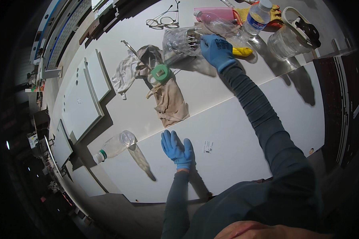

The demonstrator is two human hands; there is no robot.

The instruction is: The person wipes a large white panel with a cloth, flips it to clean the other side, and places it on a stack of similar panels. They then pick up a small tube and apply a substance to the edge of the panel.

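Note:
My left hand (176,149), in a blue glove, lies with its fingers stretched out on a white board (235,147). It holds nothing, and a small printed label (208,147) is just to its right. My right hand (218,52), gloved the same way, is at the far side, against the right end of a clear plastic bag (177,43). Small metal fittings (193,40) show at that end of the bag, close to my fingers. The fingers look curled in; whatever they grip is hidden.
Beige rags (169,103) and a green tape measure (160,73) lie mid-table. An empty bottle (115,145) rests on its side near the left. Glasses (163,22), a labelled bottle (257,18), a lidded jug (289,40) and something yellow (242,51) are at the back. White panels (81,99) stand left.

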